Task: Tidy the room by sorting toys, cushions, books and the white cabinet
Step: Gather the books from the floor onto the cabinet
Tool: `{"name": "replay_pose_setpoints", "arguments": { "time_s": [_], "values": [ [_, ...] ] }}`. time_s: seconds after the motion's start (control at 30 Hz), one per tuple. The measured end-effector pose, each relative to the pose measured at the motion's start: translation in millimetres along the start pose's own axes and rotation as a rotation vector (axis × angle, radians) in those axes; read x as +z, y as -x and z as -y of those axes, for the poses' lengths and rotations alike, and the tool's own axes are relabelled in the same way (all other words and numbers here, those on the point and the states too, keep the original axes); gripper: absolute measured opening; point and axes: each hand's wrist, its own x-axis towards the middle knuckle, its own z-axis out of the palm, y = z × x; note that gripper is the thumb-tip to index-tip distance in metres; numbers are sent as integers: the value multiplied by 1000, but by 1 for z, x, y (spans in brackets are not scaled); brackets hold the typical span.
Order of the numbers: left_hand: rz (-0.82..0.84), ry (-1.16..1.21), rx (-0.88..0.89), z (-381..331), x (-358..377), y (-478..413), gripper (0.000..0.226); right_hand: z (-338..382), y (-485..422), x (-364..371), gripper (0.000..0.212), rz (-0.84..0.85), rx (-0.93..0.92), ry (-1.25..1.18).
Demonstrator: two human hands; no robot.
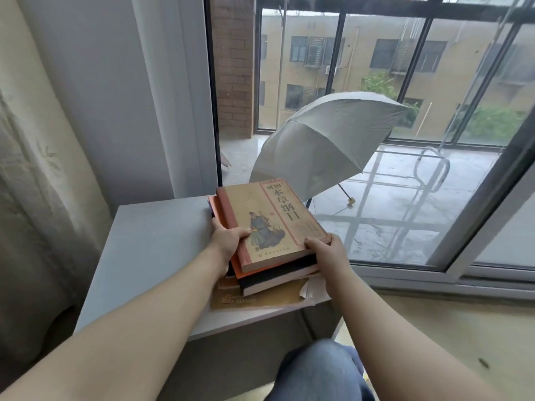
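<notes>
Book stack (272,227): lower volumes mostly hidden beneath the top cover. Left hand (227,241) and right hand (330,251) grip its opposite sides, thumbs curled over the top.

The top book (269,218) has a matt, yellowed paper cover, and its page edges look slightly rough. The white cabinet (150,250) top is smooth and matt, perhaps laminate. The umbrella (327,140) is thin grey cloth with a faint sheen. The balcony floor (390,204) is glossy tile that reflects the window frame. The curtain (37,169) is soft, patterned cloth.
</notes>
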Motion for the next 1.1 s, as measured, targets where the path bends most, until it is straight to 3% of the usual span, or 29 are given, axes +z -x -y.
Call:
{"name": "replay_pose_setpoints", "arguments": {
  "time_s": [0.23,0.3,0.4,0.53,0.63,0.73,0.87,1.0,1.1],
  "values": [
    [13,-74,10,2,32,-11,59,-1,-10,-24,22,-67,-2,1],
    [-85,-359,48,5,42,-7,68,-4,-8,-30,25,-98,-5,-3],
    [-106,-1027,196,5,64,14,71,-11,-1,-44,36,-114,43,-84],
    [59,-1334,505,3,106,48,54,-20,22,-74,25,-146,119,-143],
    [246,-1221,653,10,139,80,41,-29,48,-109,11,-238,126,-210],
    [477,-1098,659,24,171,118,32,-44,75,-148,9,-346,125,-224],
    [714,-1036,582,56,212,172,22,-72,120,-203,4,-501,189,-275],
    [884,-1023,460,93,246,218,23,-107,167,-248,14,-629,283,-335],
    [1009,-1004,388,121,278,256,24,-137,197,-287,10,-747,350,-373]
  ]
}}
